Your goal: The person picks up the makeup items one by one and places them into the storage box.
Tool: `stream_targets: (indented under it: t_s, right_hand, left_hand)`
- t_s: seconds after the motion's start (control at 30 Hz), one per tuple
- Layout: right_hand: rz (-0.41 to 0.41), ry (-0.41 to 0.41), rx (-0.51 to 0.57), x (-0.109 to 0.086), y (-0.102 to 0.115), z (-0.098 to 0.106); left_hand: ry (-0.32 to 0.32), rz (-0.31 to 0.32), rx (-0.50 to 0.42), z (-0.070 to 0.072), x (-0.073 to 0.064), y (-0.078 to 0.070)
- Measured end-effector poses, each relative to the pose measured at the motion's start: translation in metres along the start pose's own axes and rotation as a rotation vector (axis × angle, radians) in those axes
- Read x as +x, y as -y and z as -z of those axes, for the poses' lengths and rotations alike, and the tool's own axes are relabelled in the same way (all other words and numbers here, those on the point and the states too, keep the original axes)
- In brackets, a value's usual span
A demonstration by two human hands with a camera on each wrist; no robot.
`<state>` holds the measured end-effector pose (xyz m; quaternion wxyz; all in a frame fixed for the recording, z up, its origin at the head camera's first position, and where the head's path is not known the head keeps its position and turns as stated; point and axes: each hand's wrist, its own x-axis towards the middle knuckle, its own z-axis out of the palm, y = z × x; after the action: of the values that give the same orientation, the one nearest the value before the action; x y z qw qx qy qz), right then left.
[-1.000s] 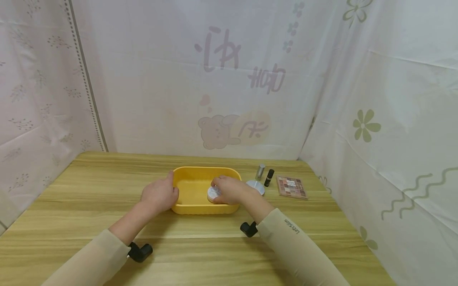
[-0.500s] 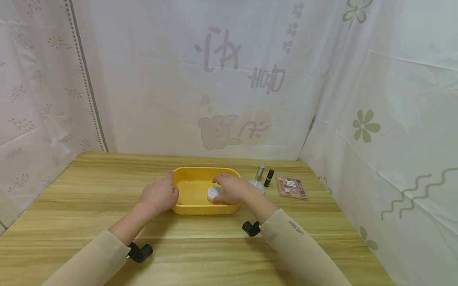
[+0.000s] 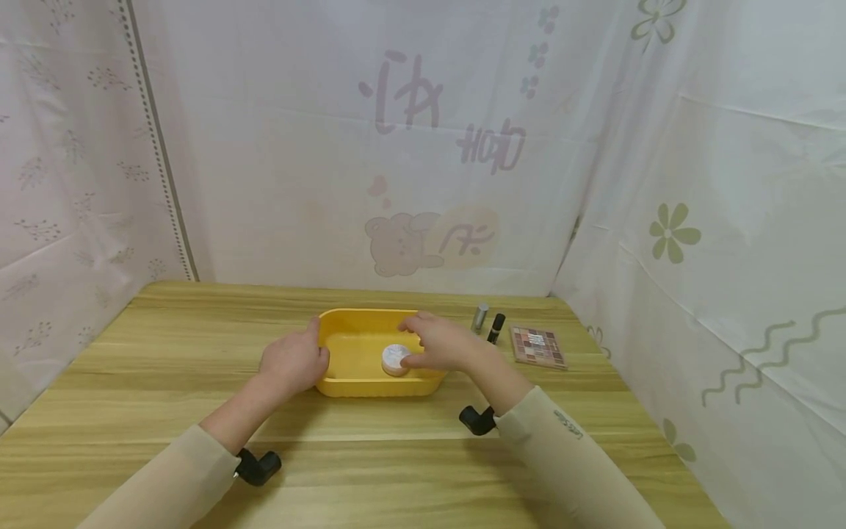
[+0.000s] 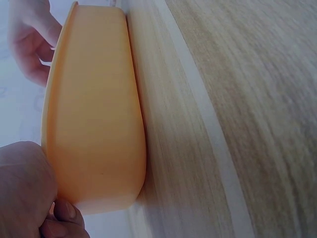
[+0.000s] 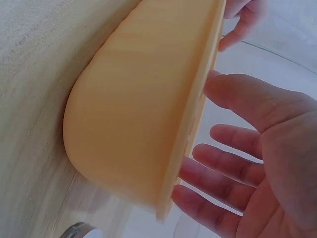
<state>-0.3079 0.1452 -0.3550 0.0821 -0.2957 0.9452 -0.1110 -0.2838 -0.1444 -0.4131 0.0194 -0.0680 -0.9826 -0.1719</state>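
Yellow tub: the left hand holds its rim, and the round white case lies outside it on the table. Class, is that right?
Not quite: the case lies inside the tub, as the head view shows. The left hand does hold the rim.

Right grip (image 5: 272, 153), fingers spread, at a yellow tub (image 5: 129, 104)
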Motion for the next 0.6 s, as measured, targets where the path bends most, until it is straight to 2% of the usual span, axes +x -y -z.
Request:
stream_targets:
  t_s: [0.23,0.6]
  right_hand:
    - [-0.005,-0.014,-0.012,-0.006,-0.003,0.003]
    - [-0.061,-0.080,0.066,-0.020,-0.013,0.018]
  left_hand:
    - [-0.002,-0.006,-0.008,0.000,-0.001,0.000]
    - [0.001,-0.004,-0.007,0.001,-0.001,-0.001]
